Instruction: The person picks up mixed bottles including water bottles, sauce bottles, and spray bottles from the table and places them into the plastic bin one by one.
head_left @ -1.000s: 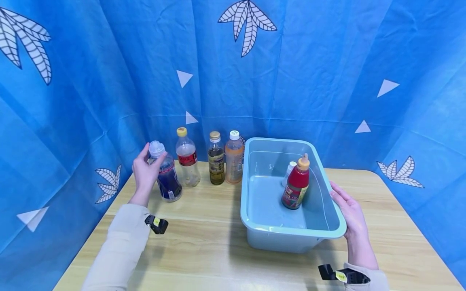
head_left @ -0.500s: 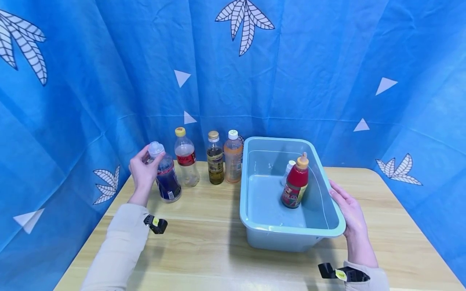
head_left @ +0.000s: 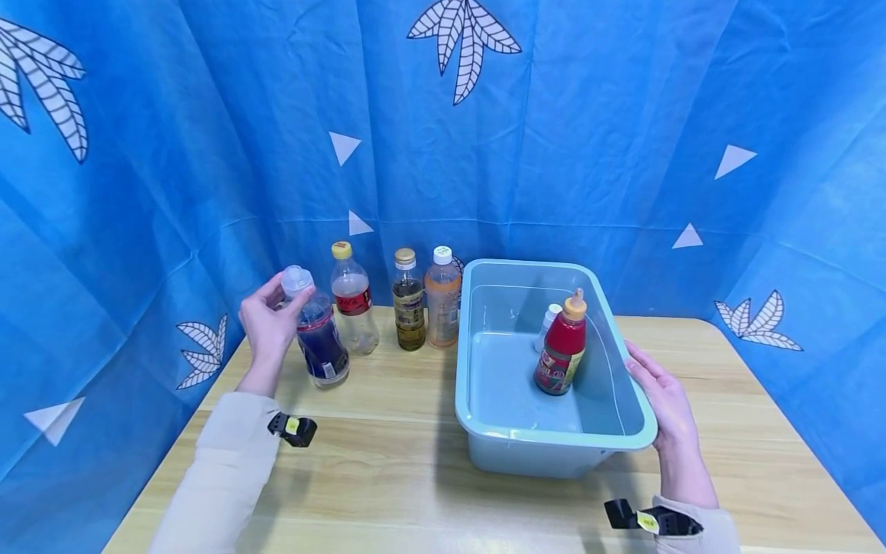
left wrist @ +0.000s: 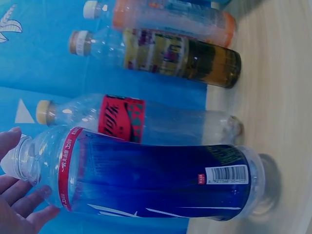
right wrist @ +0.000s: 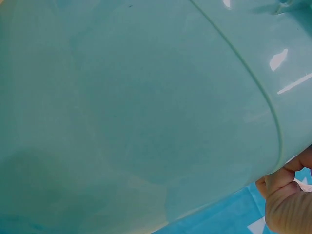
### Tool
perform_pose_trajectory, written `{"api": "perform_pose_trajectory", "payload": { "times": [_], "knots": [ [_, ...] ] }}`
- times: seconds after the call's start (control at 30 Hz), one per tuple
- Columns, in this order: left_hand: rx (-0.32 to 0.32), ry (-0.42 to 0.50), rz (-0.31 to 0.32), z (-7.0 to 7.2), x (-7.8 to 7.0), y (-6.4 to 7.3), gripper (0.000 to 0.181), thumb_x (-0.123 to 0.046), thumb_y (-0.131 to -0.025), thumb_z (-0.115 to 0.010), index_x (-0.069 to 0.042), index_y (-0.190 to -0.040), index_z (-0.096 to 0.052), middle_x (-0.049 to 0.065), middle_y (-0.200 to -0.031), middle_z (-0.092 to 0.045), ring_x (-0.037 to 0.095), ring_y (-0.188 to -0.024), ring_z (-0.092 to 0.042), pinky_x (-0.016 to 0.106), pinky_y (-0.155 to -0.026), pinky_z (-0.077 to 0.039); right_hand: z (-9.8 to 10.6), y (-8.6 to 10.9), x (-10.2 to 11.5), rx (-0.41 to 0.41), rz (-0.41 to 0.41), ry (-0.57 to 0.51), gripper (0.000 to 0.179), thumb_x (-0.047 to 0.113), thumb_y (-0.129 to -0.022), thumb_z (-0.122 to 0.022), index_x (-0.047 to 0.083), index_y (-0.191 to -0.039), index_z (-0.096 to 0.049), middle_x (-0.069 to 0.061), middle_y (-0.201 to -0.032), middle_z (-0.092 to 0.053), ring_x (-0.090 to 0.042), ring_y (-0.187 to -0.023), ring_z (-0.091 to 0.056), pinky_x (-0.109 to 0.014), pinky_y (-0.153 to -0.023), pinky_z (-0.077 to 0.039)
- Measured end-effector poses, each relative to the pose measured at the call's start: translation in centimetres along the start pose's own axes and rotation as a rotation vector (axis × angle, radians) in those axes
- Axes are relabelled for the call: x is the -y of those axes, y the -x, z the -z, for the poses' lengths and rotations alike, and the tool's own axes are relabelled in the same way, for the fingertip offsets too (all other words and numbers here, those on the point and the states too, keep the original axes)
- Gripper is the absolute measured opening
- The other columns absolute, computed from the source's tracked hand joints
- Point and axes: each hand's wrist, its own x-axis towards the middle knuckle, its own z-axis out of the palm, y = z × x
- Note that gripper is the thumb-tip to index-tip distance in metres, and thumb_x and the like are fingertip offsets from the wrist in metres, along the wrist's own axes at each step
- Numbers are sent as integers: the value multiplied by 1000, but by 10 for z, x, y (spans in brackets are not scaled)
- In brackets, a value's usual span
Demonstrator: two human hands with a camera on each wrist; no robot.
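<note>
My left hand [head_left: 266,327] pinches the pale cap and neck of a plastic bottle [head_left: 321,348] with a dark blue label and a red neck band. That bottle leans slightly, its top towards the hand; in the left wrist view its blue label [left wrist: 156,180] and barcode face the camera. I cannot tell whether its base touches the table. At the right, my right hand [head_left: 667,404] grips the side rim of a light blue plastic basin [head_left: 554,440], thumb near the rim. In the basin a red sauce bottle [head_left: 564,350] with an orange nozzle cap stands before a small white-capped bottle [head_left: 549,323].
Between the left hand and the basin, a yellow-capped cola bottle [head_left: 354,300], a bottle of dark golden liquid [head_left: 408,304] and a white-capped orange-tinted bottle [head_left: 443,300] stand on the wooden table [head_left: 374,477]. A blue curtain [head_left: 588,138] hangs behind and at both sides.
The blue-labelled bottle's base has swung slightly right, so it leans more, while my left hand has shifted a little left. The right hand and basin stay as they were.
</note>
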Motion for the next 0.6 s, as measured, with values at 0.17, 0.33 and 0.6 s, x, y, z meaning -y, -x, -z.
{"api": "perform_pose_trajectory", "payload": {
  "times": [0.17, 0.33, 0.6],
  "knots": [
    [12, -11, -11, 4, -9, 4, 57, -38, -71, -71, -13, -120, -56, 7, -113, -59, 19, -100, -57, 31, -84, -45, 0, 1, 1, 5, 1, -6, 58, 32, -87, -55, 16, -138, -33, 20, -95, -60, -4, -86, -60, -22, -68, -50],
    [20, -5, -55, 7, -17, 10, 56, -37, -70, -73, -12, -118, -59, 7, -108, -62, 18, -97, -59, 29, -81, -47, -1, 1, 0, 7, 5, -4, 57, 33, -87, -55, 16, -137, -33, 20, -95, -60, -4, -85, -60, -22, -68, -50],
    [41, 50, -155, 8, -34, 19, 53, -35, -69, -74, -12, -115, -61, 8, -105, -63, 17, -93, -61, 22, -74, -48, 0, 0, 1, 5, -6, -8, 57, 32, -87, -55, 17, -137, -33, 20, -95, -60, -4, -85, -60, -22, -67, -50]
  ]
}}
